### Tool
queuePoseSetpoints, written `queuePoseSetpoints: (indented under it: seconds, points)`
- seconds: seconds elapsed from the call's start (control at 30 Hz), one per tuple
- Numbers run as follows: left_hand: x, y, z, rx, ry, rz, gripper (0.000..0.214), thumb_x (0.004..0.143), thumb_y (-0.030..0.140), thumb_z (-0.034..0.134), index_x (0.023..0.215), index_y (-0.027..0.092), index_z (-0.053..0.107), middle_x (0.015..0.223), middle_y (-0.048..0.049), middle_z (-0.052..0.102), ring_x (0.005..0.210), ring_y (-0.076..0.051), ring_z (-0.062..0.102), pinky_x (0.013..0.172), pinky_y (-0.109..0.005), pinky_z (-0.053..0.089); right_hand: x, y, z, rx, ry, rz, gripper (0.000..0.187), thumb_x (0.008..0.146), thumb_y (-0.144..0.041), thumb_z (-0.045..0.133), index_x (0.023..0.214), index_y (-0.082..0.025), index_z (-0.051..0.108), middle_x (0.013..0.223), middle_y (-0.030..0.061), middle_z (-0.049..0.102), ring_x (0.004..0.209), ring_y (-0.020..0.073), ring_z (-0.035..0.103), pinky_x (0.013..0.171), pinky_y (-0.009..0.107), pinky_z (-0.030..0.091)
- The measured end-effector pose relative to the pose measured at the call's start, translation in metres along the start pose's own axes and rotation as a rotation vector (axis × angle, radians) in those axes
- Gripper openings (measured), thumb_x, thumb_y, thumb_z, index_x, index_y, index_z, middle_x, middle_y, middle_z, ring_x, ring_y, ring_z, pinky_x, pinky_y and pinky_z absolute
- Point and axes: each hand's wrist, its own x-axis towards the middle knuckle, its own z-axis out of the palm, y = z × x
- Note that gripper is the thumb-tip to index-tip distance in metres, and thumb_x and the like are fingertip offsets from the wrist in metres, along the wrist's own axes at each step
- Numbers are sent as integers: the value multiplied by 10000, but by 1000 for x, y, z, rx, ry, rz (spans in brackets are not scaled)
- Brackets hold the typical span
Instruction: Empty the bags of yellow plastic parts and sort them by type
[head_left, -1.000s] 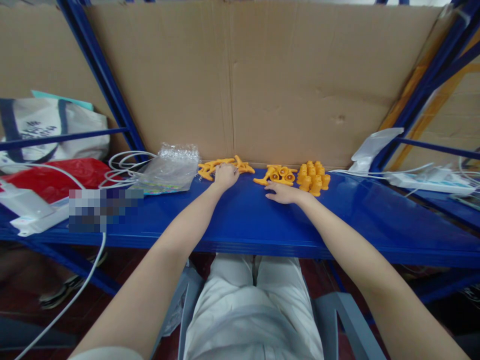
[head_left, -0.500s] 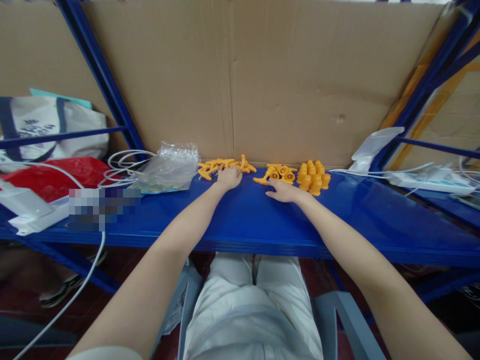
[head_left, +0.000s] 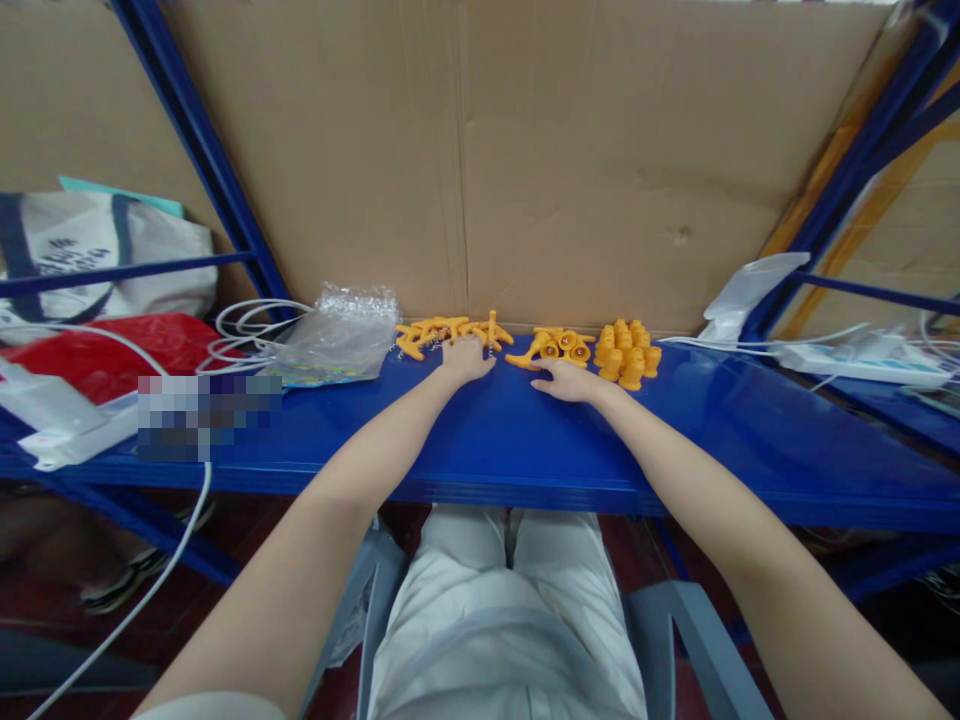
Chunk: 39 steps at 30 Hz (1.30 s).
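Observation:
My left hand (head_left: 466, 360) is closed at the right end of a heap of orange T-handled corkscrews (head_left: 427, 328). Its fingers hold one orange corkscrew (head_left: 492, 326), whose handle stands up above the hand with the metal spiral pointing down. My right hand (head_left: 566, 381) rests palm down, thumb and forefinger apart. The forefinger lies by the near edge of an orange T-shaped piece (head_left: 528, 354); I cannot tell if it touches. Just behind that hand lie orange cup-shaped pieces (head_left: 568, 342) with open round ends. Several orange hollow bodies (head_left: 628, 352) stand grouped to the right.
The blue tabletop (head_left: 510, 440) meets a cardboard wall (head_left: 570, 170) at the back. To the left are a clear plastic bag (head_left: 345, 335), white cables (head_left: 255, 310), a red bag (head_left: 135, 345) and a white power strip (head_left: 90, 420). Another power strip (head_left: 862, 360) lies far right.
My left hand has shifted slightly right, and the corkscrew beside its fingers has turned upright, away from the heap. My right hand has stayed in place.

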Motion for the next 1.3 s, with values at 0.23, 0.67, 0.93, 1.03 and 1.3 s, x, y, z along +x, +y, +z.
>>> queuePoseSetpoints:
  seconds: [0.23,0.67,0.93,1.03,1.3]
  points:
    - [-2,3,5,-77,22,46,524,908,337,514,1390,135,486,1437,-216,569,1349,-352,519,1098,-528,401,-3,-2,-3,-17,-20,-1,515,922,-189,601,1435,-158,581,1456,118,585,1350,257,555,1155,383,413]
    - [0,5,7,-156,105,354,518,846,192,503,1359,208,576,1517,-116,524,1441,-314,406,1182,-556,290,-3,-3,-5,-90,-4,-27,476,927,-197,578,1400,-149,611,1431,115,610,1326,249,577,1141,373,422]
    - [-10,29,13,-92,-8,589,536,900,190,418,1405,276,574,1416,-88,607,1335,-279,523,1085,-475,414,-4,0,-13,-179,102,51,368,958,-238,526,1289,-191,682,1345,112,676,1271,267,614,1078,413,475]
    - [-10,33,16,-87,-42,539,546,914,207,413,1435,299,547,1427,-94,587,1361,-307,485,1057,-501,434,-6,0,-13,-221,65,109,410,947,-263,543,1332,-177,656,1380,133,648,1296,296,593,1083,449,470]
    - [-7,31,16,-109,-7,483,390,922,282,449,1254,219,644,1267,-145,625,1252,-340,533,1015,-509,441,-1,10,-7,-254,-27,80,415,943,-320,553,1330,-222,666,1420,107,623,1332,304,565,1122,456,442]
